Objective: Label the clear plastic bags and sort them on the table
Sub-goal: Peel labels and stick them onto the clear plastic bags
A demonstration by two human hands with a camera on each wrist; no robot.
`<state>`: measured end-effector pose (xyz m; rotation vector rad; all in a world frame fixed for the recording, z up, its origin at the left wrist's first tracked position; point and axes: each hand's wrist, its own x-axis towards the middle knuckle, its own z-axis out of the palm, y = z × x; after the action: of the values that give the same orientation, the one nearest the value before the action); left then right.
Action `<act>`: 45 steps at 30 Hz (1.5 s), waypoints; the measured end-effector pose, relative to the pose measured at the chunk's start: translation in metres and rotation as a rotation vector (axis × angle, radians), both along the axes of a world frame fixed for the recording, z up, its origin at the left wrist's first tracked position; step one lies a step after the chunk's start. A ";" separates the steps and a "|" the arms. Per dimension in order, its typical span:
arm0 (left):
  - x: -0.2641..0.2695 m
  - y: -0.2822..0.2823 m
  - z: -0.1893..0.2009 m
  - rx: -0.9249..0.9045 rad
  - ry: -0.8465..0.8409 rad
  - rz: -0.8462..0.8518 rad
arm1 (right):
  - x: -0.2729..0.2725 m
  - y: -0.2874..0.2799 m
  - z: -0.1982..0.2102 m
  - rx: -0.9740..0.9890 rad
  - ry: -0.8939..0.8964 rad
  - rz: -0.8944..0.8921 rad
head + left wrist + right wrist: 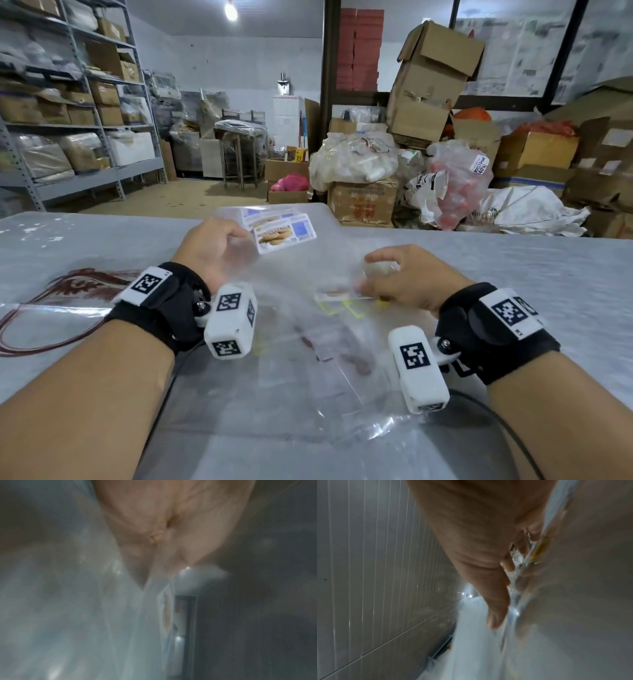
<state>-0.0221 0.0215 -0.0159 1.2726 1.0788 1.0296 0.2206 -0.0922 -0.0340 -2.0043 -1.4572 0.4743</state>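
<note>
Head view: left hand (214, 248) pinching labelled clear bag (267, 240) raised over table's (513, 274) far middle, right hand (400, 277) fingers curled, pinching label sheet (342, 296) over unlabelled clear bags (325, 363) piled at near edge, labelled bags (263, 214) stacked at far edge

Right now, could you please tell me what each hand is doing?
Left hand: holds a labelled clear bag.
Right hand: pinches a sticker sheet on the table.

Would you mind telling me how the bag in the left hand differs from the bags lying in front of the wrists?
The labelled bag, held up by the left hand, carries a printed biscuit label; the flat bags show none. The labelled bag is off the table; the flat bags lie on it. Both are clear plastic.
</note>
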 end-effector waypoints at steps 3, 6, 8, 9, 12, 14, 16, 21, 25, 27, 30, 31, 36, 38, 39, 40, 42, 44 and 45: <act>-0.003 0.007 0.001 0.009 -0.070 0.053 | -0.002 0.002 -0.005 -0.027 -0.023 0.039; -0.002 0.005 0.002 -0.042 -0.153 0.070 | 0.000 0.004 -0.008 0.183 0.199 -0.060; -0.003 0.003 0.002 -0.074 -0.186 0.069 | 0.002 0.003 -0.004 0.304 0.216 -0.153; -0.003 0.005 0.001 -0.083 -0.191 0.081 | 0.005 0.005 -0.003 0.387 0.239 -0.184; -0.004 0.008 -0.001 -0.103 -0.198 0.126 | 0.013 0.006 0.003 0.623 0.399 -0.302; -0.005 0.009 -0.002 -0.108 -0.197 0.133 | 0.013 0.003 0.009 0.767 0.598 -0.295; -0.004 0.010 -0.003 -0.113 -0.193 0.120 | 0.009 -0.002 0.015 0.869 0.752 -0.191; 0.002 0.009 -0.007 -0.113 -0.236 -0.010 | -0.003 -0.005 0.019 0.863 0.953 0.088; 0.002 0.003 -0.005 -0.078 -0.234 -0.139 | -0.011 -0.001 0.012 0.592 0.788 0.141; 0.003 0.004 -0.008 -0.042 -0.205 -0.173 | -0.012 0.004 0.005 0.463 0.655 0.148; 0.003 0.008 -0.010 -0.027 -0.185 -0.222 | -0.013 0.007 -0.002 0.356 0.515 0.102; 0.003 0.007 -0.010 -0.048 -0.207 -0.208 | -0.013 0.007 -0.002 0.338 0.486 0.089; 0.009 0.003 -0.006 -0.034 -0.142 -0.293 | -0.016 0.006 -0.003 0.281 0.394 0.122; 0.010 0.002 -0.007 -0.035 -0.163 -0.268 | -0.016 0.006 -0.004 0.264 0.338 0.147; 0.011 0.005 -0.010 -0.031 -0.173 -0.272 | -0.015 0.006 -0.005 0.268 0.317 0.155; 0.012 0.006 -0.012 -0.027 -0.181 -0.275 | -0.014 0.005 -0.005 0.271 0.310 0.153; 0.014 0.009 -0.012 -0.045 -0.189 -0.247 | -0.014 0.004 -0.004 0.291 0.380 0.126; 0.014 0.016 -0.013 -0.064 -0.262 -0.192 | -0.014 0.002 -0.002 0.290 0.483 0.123; 0.015 0.017 -0.011 -0.079 -0.295 -0.170 | -0.014 0.001 -0.001 0.283 0.515 0.151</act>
<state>-0.0076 0.0380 -0.0270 1.0884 0.7650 0.9989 0.2065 -0.0909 -0.0353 -1.4219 -1.2673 0.7397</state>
